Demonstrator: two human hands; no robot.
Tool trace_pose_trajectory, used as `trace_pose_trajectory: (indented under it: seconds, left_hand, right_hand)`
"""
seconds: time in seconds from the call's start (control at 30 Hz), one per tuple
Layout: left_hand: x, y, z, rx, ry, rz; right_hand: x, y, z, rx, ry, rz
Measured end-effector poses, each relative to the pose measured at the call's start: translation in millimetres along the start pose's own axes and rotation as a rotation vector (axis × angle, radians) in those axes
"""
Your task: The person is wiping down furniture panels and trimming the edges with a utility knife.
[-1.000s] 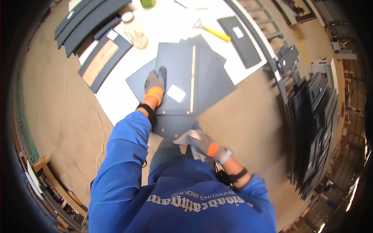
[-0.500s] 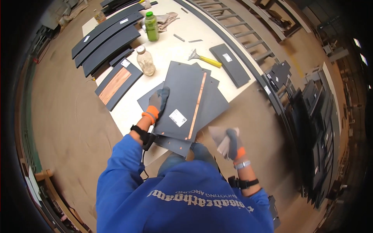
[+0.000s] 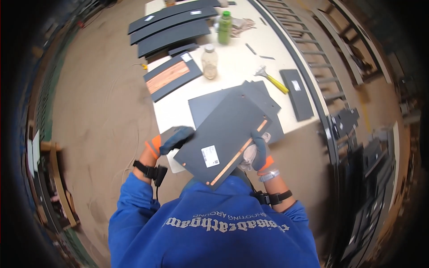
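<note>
A dark grey panel (image 3: 225, 134) with a white label and a bare wood-coloured strip along one long edge lies tilted between my hands. It overhangs the table's near end towards my body. My left hand (image 3: 178, 139), in a grey and orange glove, grips the panel's left edge, its fingertips partly blurred. At the right long edge, my gloved right hand (image 3: 260, 149) holds a crumpled pale cloth (image 3: 249, 157) and presses its fingers against the panel beside the strip. Other dark panels (image 3: 206, 103) lie fanned out underneath.
On the pale table (image 3: 172, 109) stand a clear bottle (image 3: 209, 62) and a green bottle (image 3: 225, 29). A yellow-handled scraper (image 3: 277, 83) lies near a narrow dark panel (image 3: 296, 94). Curved dark panels (image 3: 174, 38) fill the far left; a roller conveyor (image 3: 315, 53) runs along the right.
The top panel has turned clockwise and come closer to me. My left hand has shifted from its face to its left edge; my right hand has brought the cloth in to the right edge.
</note>
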State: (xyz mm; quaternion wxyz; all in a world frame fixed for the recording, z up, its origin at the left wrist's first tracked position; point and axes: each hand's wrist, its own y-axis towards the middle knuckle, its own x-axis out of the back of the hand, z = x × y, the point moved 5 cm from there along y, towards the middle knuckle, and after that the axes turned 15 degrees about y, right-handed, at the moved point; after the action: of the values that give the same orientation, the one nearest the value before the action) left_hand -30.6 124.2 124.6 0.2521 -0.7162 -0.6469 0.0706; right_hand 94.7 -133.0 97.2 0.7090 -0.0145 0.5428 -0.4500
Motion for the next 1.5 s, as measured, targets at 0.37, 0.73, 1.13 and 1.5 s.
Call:
trace_pose_trajectory:
  seconds: [0.37,0.73,1.13,1.5]
  left_hand:
    - [-72,-44,12,-0.138,-1.102,-0.634]
    - [93,-135,84,-0.144,-0.837,-1.077]
    - [255,70,215,-0.024,-0.882,-0.816]
    - [305,144,273,0.467,-0.185,-0.938]
  right_hand:
    - [-57,42,-20,-0.5,0.112,0.461]
    - [-24,58,-28,-0.574,-0.035,0.293]
    - [18,-29,-62,-0.079,0.195,-0.193]
    - [-27,-54,-73,0.181,0.205,-0.39]
